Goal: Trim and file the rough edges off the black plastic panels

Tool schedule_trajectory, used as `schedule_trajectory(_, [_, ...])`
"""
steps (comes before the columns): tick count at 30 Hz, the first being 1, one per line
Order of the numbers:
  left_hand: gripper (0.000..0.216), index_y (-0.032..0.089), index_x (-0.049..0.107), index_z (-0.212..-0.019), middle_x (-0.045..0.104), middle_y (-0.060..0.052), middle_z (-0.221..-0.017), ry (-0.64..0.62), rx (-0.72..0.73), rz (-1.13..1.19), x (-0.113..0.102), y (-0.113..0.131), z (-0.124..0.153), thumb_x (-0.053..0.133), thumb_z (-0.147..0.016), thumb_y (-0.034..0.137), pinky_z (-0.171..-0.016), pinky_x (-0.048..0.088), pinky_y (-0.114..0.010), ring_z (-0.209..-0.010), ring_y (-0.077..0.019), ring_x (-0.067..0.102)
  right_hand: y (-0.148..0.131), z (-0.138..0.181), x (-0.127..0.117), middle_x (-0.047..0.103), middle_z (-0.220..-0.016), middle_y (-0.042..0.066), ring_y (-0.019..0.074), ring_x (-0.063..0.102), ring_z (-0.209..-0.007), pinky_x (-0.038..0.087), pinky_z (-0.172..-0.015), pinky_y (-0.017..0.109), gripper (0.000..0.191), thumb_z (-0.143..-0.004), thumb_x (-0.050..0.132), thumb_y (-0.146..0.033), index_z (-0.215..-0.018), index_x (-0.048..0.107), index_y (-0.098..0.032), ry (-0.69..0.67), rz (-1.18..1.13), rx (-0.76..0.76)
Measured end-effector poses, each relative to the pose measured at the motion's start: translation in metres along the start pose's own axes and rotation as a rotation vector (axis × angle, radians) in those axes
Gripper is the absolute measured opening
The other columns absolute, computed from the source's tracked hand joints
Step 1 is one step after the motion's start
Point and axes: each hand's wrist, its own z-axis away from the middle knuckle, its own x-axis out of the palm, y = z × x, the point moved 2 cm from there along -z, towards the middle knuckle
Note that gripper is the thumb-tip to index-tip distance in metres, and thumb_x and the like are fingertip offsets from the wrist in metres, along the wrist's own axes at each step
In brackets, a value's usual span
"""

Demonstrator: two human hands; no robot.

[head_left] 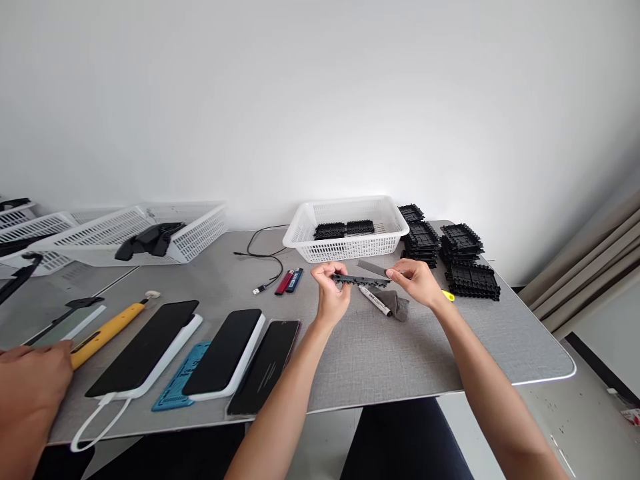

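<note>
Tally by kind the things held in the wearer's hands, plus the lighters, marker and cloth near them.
Black toothed part: 1
Flat metal tool: 1
Lighters, red and blue: 2
Marker: 1
Grey cloth: 1
Total: 6

Left hand [332, 293], right hand [417, 280] — curled

Open gray tabletop [380, 360] stretches from the right hand [416, 280] to the near edge, while a white basket [347, 251] and stacked black parts [473, 280] block the far side.
</note>
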Motion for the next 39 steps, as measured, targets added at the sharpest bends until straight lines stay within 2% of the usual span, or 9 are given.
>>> schedule_trajectory(3, [0.051, 0.028, 0.025, -0.101, 0.048, 0.002, -0.086, -0.063, 0.013, 0.003, 0.006, 0.002, 0.004, 0.051, -0.070, -0.003, -0.075, 0.042, -0.030, -0.080, -0.0134, 0.051, 0.001, 0.000, 0.006, 0.070, -0.083, 0.005, 0.0179, 0.061, -0.076, 0.042, -0.064, 0.027, 0.034, -0.081, 0.068, -0.051, -0.082, 0.074, -0.018, 0.004, -0.040, 0.091])
schedule_trajectory(6, [0.048, 0.028, 0.026, -0.102, 0.048, 0.003, -0.084, -0.087, 0.005, 0.024, 0.010, 0.003, 0.008, 0.052, -0.073, -0.001, -0.074, 0.042, -0.030, -0.080, -0.0135, 0.053, 0.003, 0.000, 0.009, 0.071, -0.088, 0.005, 0.0182, 0.060, -0.078, 0.041, -0.066, 0.027, 0.035, -0.075, 0.075, -0.051, -0.085, 0.074, -0.017, -0.055, -0.043, 0.143])
schedule_trajectory(10, [0.049, 0.028, 0.027, -0.103, 0.048, 0.003, -0.084, -0.075, -0.007, 0.041, 0.011, 0.001, 0.009, 0.052, -0.073, -0.001, -0.074, 0.042, -0.030, -0.080, -0.0134, 0.053, 0.006, 0.000, 0.006, 0.069, -0.084, 0.004, 0.0159, 0.057, -0.072, 0.040, -0.062, 0.026, 0.037, -0.076, 0.073, -0.052, -0.083, 0.074, -0.016, -0.149, -0.147, 0.131])
schedule_trajectory(15, [0.053, 0.027, 0.025, -0.106, 0.046, 0.002, -0.087, -0.113, 0.043, -0.003, 0.012, 0.002, 0.009, 0.046, -0.071, -0.006, -0.075, 0.043, -0.029, -0.081, -0.0125, 0.051, 0.007, 0.000, 0.002, 0.069, -0.084, 0.003, 0.0167, 0.059, -0.073, 0.042, -0.064, 0.026, 0.033, -0.077, 0.072, -0.049, -0.082, 0.073, -0.016, -0.175, -0.161, 0.104])
schedule_trajectory(20, [0.053, 0.027, 0.026, -0.106, 0.045, 0.002, -0.087, -0.141, 0.081, -0.016, 0.019, 0.005, 0.013, 0.045, -0.071, -0.008, -0.074, 0.044, -0.027, -0.081, -0.0123, 0.051, 0.001, 0.001, 0.009, 0.070, -0.082, 0.003, 0.0173, 0.060, -0.072, 0.043, -0.063, 0.027, 0.032, -0.078, 0.071, -0.050, -0.082, 0.073, -0.018, -0.094, -0.114, 0.118])
schedule_trajectory(25, [0.052, 0.026, 0.026, -0.102, 0.044, 0.000, -0.089, -0.161, 0.117, -0.027, 0.025, 0.005, 0.018, 0.044, -0.069, -0.009, -0.071, 0.044, -0.026, -0.079, -0.0118, 0.049, -0.006, 0.002, 0.022, 0.069, -0.075, 0.003, 0.0168, 0.058, -0.067, 0.041, -0.061, 0.027, 0.040, -0.070, 0.077, -0.057, -0.078, 0.071, -0.018, 0.010, -0.012, 0.104])
schedule_trajectory(31, [0.050, 0.026, 0.026, -0.098, 0.044, 0.002, -0.086, -0.160, 0.136, -0.022, 0.024, 0.008, 0.016, 0.044, -0.068, -0.009, -0.071, 0.043, -0.026, -0.076, -0.0115, 0.048, -0.007, 0.004, 0.021, 0.066, -0.072, 0.001, 0.0150, 0.055, -0.064, 0.038, -0.058, 0.026, 0.037, -0.072, 0.075, -0.055, -0.077, 0.070, -0.018, 0.001, -0.005, 0.126])
schedule_trajectory(36, [0.045, 0.025, 0.033, -0.101, 0.048, 0.001, -0.086, -0.043, 0.046, -0.054, 0.014, 0.007, 0.009, 0.046, -0.071, -0.006, -0.074, 0.045, -0.027, -0.080, -0.0127, 0.053, -0.001, 0.002, 0.010, 0.063, -0.072, 0.001, 0.0130, 0.051, -0.062, 0.035, -0.056, 0.025, 0.035, -0.076, 0.070, -0.053, -0.075, 0.069, -0.018, 0.057, -0.048, 0.210])
schedule_trajectory(39, [0.040, 0.024, 0.038, -0.094, 0.049, 0.000, -0.085, 0.021, 0.064, -0.109, 0.008, 0.008, 0.007, 0.046, -0.069, -0.007, -0.075, 0.046, -0.028, -0.081, -0.0134, 0.054, 0.004, 0.002, 0.007, 0.060, -0.071, 0.001, 0.0117, 0.048, -0.061, 0.033, -0.053, 0.024, 0.040, -0.078, 0.068, -0.056, -0.081, 0.071, -0.016, 0.130, -0.099, 0.332])
